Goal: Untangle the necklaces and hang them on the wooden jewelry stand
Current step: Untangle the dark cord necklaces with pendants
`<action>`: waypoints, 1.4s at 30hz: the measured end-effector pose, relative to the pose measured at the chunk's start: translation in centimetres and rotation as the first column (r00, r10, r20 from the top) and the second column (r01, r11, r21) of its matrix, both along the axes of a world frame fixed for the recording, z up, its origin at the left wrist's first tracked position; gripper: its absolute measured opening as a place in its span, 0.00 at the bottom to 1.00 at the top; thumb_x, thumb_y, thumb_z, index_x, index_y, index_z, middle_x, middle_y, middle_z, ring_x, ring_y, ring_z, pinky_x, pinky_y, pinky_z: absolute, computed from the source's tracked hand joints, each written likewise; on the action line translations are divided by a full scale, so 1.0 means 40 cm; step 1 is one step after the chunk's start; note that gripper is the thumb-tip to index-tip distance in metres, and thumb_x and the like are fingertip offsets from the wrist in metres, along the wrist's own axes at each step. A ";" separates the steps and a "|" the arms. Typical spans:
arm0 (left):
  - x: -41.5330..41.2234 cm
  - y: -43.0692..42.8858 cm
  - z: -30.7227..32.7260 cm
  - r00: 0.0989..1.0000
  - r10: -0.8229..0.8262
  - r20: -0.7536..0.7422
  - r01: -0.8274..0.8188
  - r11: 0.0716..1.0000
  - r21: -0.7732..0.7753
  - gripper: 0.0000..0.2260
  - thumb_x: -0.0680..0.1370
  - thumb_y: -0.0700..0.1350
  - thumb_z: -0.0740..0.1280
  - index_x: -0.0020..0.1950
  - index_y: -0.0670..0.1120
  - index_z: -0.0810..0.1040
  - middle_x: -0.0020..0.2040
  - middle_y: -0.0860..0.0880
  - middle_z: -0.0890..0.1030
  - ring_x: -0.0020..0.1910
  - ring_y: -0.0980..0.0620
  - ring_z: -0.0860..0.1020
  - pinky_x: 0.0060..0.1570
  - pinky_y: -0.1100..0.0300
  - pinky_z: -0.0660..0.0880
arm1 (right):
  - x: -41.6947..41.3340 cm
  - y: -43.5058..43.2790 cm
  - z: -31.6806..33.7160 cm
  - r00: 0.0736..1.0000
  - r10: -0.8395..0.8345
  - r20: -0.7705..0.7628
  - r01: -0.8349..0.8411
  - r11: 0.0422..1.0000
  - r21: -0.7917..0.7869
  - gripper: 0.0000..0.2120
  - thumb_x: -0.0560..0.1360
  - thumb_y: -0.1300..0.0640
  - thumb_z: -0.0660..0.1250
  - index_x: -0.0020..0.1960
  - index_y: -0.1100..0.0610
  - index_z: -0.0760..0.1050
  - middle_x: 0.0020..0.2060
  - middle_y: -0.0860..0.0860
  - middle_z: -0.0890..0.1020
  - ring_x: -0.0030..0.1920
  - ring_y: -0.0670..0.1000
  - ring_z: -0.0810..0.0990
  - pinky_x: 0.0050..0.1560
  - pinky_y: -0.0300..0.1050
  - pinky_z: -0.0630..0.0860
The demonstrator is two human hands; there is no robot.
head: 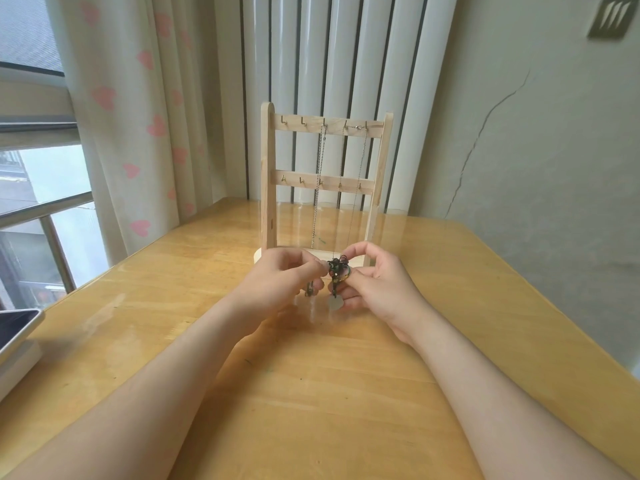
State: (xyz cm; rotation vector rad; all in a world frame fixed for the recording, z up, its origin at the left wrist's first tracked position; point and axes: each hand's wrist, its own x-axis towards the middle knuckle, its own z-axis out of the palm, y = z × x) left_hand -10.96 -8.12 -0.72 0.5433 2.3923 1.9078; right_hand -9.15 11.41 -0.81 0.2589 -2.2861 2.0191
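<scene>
Left grip (pixel 282 273): fingertips are pinching the left side of the knot of necklaces (pixel 337 270).
Right grip (pixel 379 285): thumb and forefinger are clamping the knot's right side, with the other fingers curling under it.
Knot: it is hanging between the two grips, above the counter (pixel 311 393), with a pale pendant (pixel 335 302) dangling just below.
Stand (pixel 268 181): it is standing just beyond the grips, with thin chains (pixel 318 188) hanging from its upper hooks.
Risk: pulling the grips apart is likely tightening the knot or snapping a thin link. A loose strand swinging forward could be catching the hung chains.

Wooden table (pixel 173 341), heart-print curtain (pixel 138 116), window (pixel 34 202), cracked wall (pixel 536 133).
</scene>
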 end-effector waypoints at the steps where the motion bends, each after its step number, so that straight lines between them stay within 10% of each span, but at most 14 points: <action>1: -0.002 0.000 -0.002 1.000 0.001 -0.009 -0.001 1.000 0.000 0.10 0.83 0.49 0.72 0.44 0.46 0.84 0.41 0.47 0.85 0.40 0.52 0.78 0.48 0.50 0.73 | 0.004 -0.002 0.003 1.000 0.016 0.001 -0.016 1.000 -0.006 0.04 0.84 0.62 0.68 0.58 0.57 0.74 0.43 0.62 0.88 0.42 0.62 0.89 0.45 0.58 0.85; 6: -0.019 -0.003 -0.020 1.000 0.014 -0.027 -0.014 1.000 -0.016 0.07 0.83 0.46 0.72 0.49 0.44 0.86 0.41 0.50 0.86 0.41 0.52 0.81 0.51 0.49 0.77 | 0.003 -0.004 0.012 0.999 0.009 0.048 -0.008 0.999 -0.037 0.14 0.85 0.65 0.57 0.53 0.60 0.81 0.49 0.66 0.87 0.49 0.63 0.89 0.48 0.53 0.86; 14: -0.026 -0.004 -0.035 0.995 -0.017 -0.097 0.013 0.999 -0.040 0.09 0.86 0.49 0.67 0.51 0.45 0.83 0.43 0.51 0.86 0.43 0.53 0.81 0.51 0.49 0.79 | -0.004 0.011 -0.006 0.993 -0.027 -0.114 0.044 0.988 0.150 0.11 0.76 0.58 0.78 0.57 0.47 0.86 0.49 0.49 0.88 0.48 0.46 0.87 0.51 0.40 0.82; 31: -0.018 -0.006 -0.023 0.973 0.099 -0.207 -0.107 0.994 -0.029 0.04 0.78 0.37 0.78 0.51 0.44 0.88 0.45 0.48 0.90 0.47 0.49 0.89 0.55 0.47 0.85 | -0.001 0.005 0.002 0.988 -0.058 -0.144 0.063 0.998 0.029 0.02 0.79 0.59 0.74 0.51 0.57 0.85 0.45 0.58 0.89 0.49 0.57 0.89 0.53 0.55 0.87; 42: 0.001 -0.001 -0.014 0.914 0.149 -0.376 -0.221 0.963 -0.156 0.07 0.74 0.36 0.76 0.42 0.48 0.86 0.38 0.53 0.88 0.39 0.53 0.88 0.46 0.53 0.85 | -0.010 0.010 -0.015 0.989 -0.023 -0.145 0.056 0.971 0.231 0.08 0.77 0.62 0.76 0.54 0.51 0.87 0.45 0.51 0.89 0.47 0.51 0.89 0.51 0.43 0.83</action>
